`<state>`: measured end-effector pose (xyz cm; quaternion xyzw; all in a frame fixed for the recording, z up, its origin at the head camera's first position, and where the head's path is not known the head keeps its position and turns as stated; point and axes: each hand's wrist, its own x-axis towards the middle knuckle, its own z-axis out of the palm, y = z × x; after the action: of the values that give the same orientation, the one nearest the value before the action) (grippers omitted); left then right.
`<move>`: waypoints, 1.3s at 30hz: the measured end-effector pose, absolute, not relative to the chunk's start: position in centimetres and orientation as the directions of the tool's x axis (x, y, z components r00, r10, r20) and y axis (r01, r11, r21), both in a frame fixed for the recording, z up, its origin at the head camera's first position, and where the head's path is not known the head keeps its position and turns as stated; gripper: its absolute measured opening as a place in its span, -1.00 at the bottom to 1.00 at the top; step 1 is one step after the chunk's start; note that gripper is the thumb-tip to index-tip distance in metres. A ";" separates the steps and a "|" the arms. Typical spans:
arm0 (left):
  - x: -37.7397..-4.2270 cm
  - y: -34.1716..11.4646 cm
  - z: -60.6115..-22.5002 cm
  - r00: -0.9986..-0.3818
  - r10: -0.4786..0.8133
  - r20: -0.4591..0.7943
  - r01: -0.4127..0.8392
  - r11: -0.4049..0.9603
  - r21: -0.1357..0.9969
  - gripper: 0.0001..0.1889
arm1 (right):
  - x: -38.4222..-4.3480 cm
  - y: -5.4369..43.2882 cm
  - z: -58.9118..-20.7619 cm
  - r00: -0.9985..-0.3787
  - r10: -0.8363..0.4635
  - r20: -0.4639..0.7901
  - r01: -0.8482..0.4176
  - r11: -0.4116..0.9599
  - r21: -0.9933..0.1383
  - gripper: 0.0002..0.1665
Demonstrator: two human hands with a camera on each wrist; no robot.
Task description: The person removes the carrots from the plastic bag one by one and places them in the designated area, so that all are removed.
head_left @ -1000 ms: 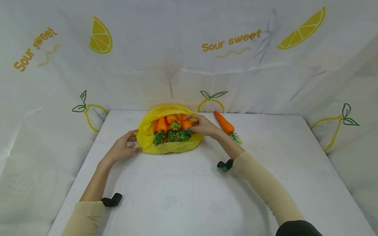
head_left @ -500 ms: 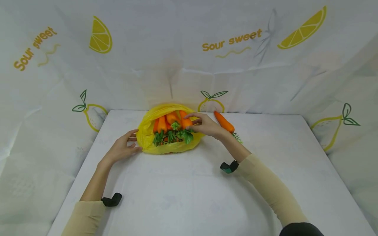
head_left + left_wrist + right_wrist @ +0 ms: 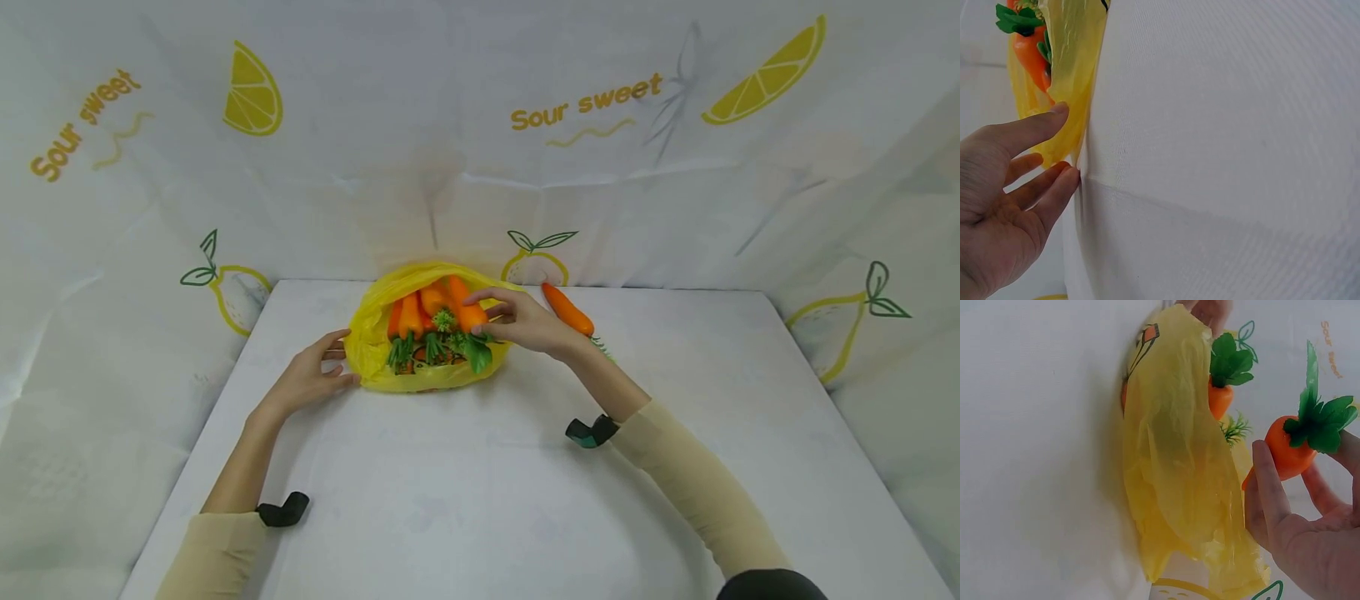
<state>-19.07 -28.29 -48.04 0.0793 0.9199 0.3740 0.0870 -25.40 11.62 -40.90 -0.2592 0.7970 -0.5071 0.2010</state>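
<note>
A yellow plastic bag (image 3: 367, 367) lies on its side at the back of the white table, its mouth facing the person. Several orange carrots (image 3: 410, 317) with green tops lie inside. At the bag's left end rests the left hand (image 3: 311, 375), thumb and relaxed fingers spread and touching the plastic, also seen in the left wrist view. The right hand (image 3: 528, 323) pinches a leafy-topped carrot (image 3: 1288, 449) between thumb and fingers at the right side of the bag's mouth. This carrot's green leaves (image 3: 477, 353) hang over the front of the mouth.
Another carrot (image 3: 567, 311) with feathery greens lies on the table (image 3: 465, 492) to the right of the bag, partly behind the right wrist. A white cloth (image 3: 420, 100) with lemon prints hangs behind the table and at both sides.
The right hand has shifted slightly right, and the carrot in its fingers has risen and tilted in the bag's mouth, with its leaves now further forward. The left hand stays in place.
</note>
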 end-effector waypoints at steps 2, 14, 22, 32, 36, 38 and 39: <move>-19.0 -28.4 -48.1 -0.973 0.211 -0.098 0.082 0.706 0.703 -0.12 | -25.1 11.7 -40.6 -0.777 -0.627 -0.054 -0.216 0.347 -0.913 -0.50; -19.0 -28.6 -48.5 -0.972 0.213 -0.100 0.082 0.704 0.705 -0.10 | -23.2 13.9 -38.6 -0.786 -0.617 -0.030 -0.234 0.343 -0.910 -0.46; -18.9 -28.6 -48.4 -0.972 0.216 -0.094 0.086 0.696 0.713 -0.09 | -23.1 16.8 -37.9 -0.821 -0.570 -0.036 -0.213 0.364 -0.907 -0.45; -19.1 -28.5 -48.5 -0.971 0.226 -0.081 0.102 0.694 0.713 -0.11 | -23.6 21.2 -38.0 -0.868 -0.494 -0.055 -0.164 0.388 -0.907 -0.43; -19.0 -28.5 -48.4 -0.971 0.223 -0.085 0.096 0.692 0.715 -0.10 | -23.8 23.1 -38.2 -0.885 -0.459 -0.074 -0.144 0.421 -0.895 -0.41; -19.0 -28.5 -48.4 -0.972 0.221 -0.082 0.098 0.695 0.712 -0.11 | -23.9 24.0 -38.4 -0.895 -0.438 -0.085 -0.133 0.444 -0.886 -0.40; -19.0 -28.5 -48.4 -0.973 0.217 -0.081 0.096 0.697 0.711 -0.11 | -23.9 24.5 -38.5 -0.899 -0.429 -0.089 -0.130 0.454 -0.881 -0.39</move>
<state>-19.04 -28.51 -48.41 0.0853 0.9177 0.3798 0.0795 -23.93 24.45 -38.45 -0.1666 0.8392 -0.4950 0.1513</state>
